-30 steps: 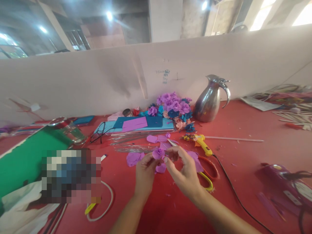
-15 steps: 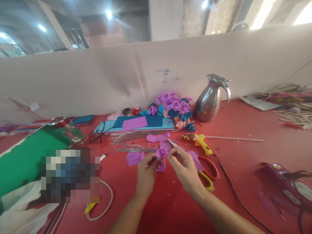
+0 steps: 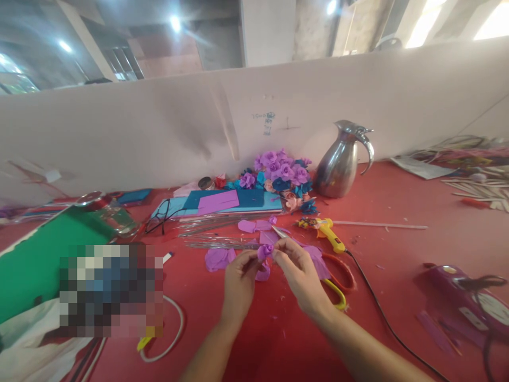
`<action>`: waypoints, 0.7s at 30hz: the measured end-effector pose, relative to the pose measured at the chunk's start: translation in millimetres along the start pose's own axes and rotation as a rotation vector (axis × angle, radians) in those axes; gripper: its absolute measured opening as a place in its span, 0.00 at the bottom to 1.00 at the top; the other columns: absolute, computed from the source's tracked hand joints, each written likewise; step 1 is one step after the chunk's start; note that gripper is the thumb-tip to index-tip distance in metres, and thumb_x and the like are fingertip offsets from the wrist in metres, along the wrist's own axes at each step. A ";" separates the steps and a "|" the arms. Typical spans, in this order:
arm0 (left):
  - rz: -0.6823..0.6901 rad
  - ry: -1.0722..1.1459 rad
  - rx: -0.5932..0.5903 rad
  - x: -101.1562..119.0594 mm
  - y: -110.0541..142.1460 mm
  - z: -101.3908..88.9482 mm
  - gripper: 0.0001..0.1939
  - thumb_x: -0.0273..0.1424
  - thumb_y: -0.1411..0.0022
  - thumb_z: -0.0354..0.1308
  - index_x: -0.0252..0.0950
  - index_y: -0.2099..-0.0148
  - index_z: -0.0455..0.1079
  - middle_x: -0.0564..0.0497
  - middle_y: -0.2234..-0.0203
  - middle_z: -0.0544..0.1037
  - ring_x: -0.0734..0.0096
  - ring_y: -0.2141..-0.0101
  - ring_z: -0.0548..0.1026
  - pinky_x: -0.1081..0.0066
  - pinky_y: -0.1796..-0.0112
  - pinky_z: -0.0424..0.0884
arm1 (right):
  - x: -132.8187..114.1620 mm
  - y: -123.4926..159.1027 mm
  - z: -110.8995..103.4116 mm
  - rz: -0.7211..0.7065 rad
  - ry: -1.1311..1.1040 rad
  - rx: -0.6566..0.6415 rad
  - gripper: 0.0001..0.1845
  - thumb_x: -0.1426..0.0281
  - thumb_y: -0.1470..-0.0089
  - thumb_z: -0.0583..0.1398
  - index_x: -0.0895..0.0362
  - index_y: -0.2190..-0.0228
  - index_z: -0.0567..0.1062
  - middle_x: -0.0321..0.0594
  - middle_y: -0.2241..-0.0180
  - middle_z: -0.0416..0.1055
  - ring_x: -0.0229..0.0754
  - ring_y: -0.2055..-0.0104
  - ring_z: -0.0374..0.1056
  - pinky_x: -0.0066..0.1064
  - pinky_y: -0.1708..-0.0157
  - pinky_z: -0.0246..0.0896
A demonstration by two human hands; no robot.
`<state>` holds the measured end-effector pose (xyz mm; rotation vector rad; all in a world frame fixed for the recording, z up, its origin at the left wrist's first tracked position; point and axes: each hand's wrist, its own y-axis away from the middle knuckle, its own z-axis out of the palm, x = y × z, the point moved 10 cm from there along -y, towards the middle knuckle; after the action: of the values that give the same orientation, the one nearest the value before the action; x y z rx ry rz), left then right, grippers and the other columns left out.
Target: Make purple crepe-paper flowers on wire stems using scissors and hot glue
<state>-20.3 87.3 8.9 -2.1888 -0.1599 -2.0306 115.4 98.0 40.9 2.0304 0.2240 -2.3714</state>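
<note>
Between my two hands is a small purple paper flower [image 3: 265,252], held above the red table. My left hand [image 3: 242,273] is closed on its left side and base. The fingertips of my right hand [image 3: 296,270] pinch its right edge. Just beyond, purple paper petals [image 3: 220,259] and a purple strip [image 3: 254,226] lie on the table. Scissors with red and yellow handles [image 3: 338,294] rest partly under my right hand, blades [image 3: 279,232] pointing away. Thin wires [image 3: 214,243] lie behind my left hand.
A yellow glue gun [image 3: 332,236] trails a black cord at right. A steel jug [image 3: 340,162] stands by the wall beside finished paper flowers [image 3: 280,167]. Coloured paper sheets [image 3: 250,198], eyeglasses [image 3: 164,216] and a glass jar [image 3: 117,215] are behind. A purple power strip [image 3: 469,297] lies right.
The flower has turned slightly and looks narrower, its petal drawn in closer. Both hands stay in nearly the same place, still gripping it.
</note>
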 end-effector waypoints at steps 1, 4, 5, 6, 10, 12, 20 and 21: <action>0.010 -0.006 -0.002 1.7 0.3 0.6 0.10 0.37 0.47 0.61 0.36 0.67 0.77 0.53 0.80 0.70 0.70 0.75 0.67 0.74 0.73 0.62 | 0.8 -0.8 -0.9 0.002 0.021 0.001 0.08 0.65 0.50 0.55 0.56 0.77 0.66 0.31 0.79 0.62 0.35 0.76 0.58 0.25 0.75 0.54; 0.017 -0.004 -0.008 4.2 0.9 1.8 0.10 0.38 0.47 0.61 0.36 0.68 0.77 0.53 0.80 0.71 0.71 0.76 0.67 0.74 0.73 0.61 | 5.3 -2.3 -6.3 0.007 0.079 0.034 0.08 0.67 0.51 0.54 0.56 0.78 0.65 0.30 0.81 0.59 0.33 0.78 0.54 0.25 0.78 0.50; 0.014 -0.002 -0.010 4.4 1.0 2.1 0.10 0.38 0.47 0.61 0.36 0.68 0.76 0.53 0.80 0.71 0.72 0.76 0.67 0.74 0.73 0.61 | 6.7 -2.3 -7.8 0.009 0.090 0.045 0.08 0.67 0.51 0.54 0.56 0.78 0.64 0.30 0.81 0.58 0.33 0.78 0.53 0.25 0.78 0.49; 0.010 0.001 -0.011 4.3 1.1 2.1 0.09 0.37 0.47 0.61 0.36 0.70 0.76 0.54 0.80 0.70 0.72 0.76 0.66 0.74 0.73 0.61 | 7.7 -2.3 -8.8 0.009 0.097 0.055 0.07 0.68 0.52 0.54 0.56 0.78 0.64 0.29 0.81 0.58 0.33 0.78 0.53 0.25 0.78 0.49; -0.024 0.031 -0.006 -0.1 0.4 1.1 0.11 0.38 0.47 0.62 0.35 0.74 0.72 0.56 0.82 0.68 0.75 0.78 0.63 0.75 0.74 0.60 | 9.2 -2.3 -7.0 0.028 0.108 0.045 0.09 0.67 0.52 0.54 0.56 0.79 0.63 0.29 0.81 0.55 0.32 0.79 0.51 0.25 0.78 0.47; -0.034 0.045 -0.006 -3.3 -0.2 0.7 0.12 0.40 0.47 0.61 0.35 0.73 0.73 0.56 0.82 0.67 0.76 0.79 0.62 0.75 0.75 0.60 | 8.8 -2.5 -4.9 0.038 0.108 0.031 0.10 0.65 0.52 0.55 0.56 0.80 0.63 0.29 0.82 0.55 0.32 0.80 0.49 0.25 0.79 0.46; -0.027 0.010 0.003 -5.0 -1.9 -1.4 0.14 0.42 0.47 0.61 0.35 0.67 0.77 0.54 0.80 0.69 0.75 0.79 0.62 0.75 0.75 0.60 | 15.5 -3.4 -4.8 0.127 0.100 0.018 0.09 0.66 0.54 0.54 0.56 0.81 0.63 0.29 0.84 0.57 0.32 0.81 0.51 0.25 0.81 0.45; -0.019 -0.002 0.001 -3.7 -2.0 -0.9 0.14 0.41 0.47 0.61 0.36 0.66 0.77 0.53 0.80 0.70 0.75 0.78 0.62 0.75 0.75 0.60 | 14.5 -4.1 -5.3 0.122 0.110 0.015 0.08 0.66 0.54 0.54 0.56 0.80 0.64 0.29 0.84 0.58 0.33 0.80 0.52 0.24 0.81 0.45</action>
<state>-21.8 89.1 5.4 -2.1971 -0.1824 -2.0383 117.9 103.9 26.3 2.1184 0.0812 -2.2007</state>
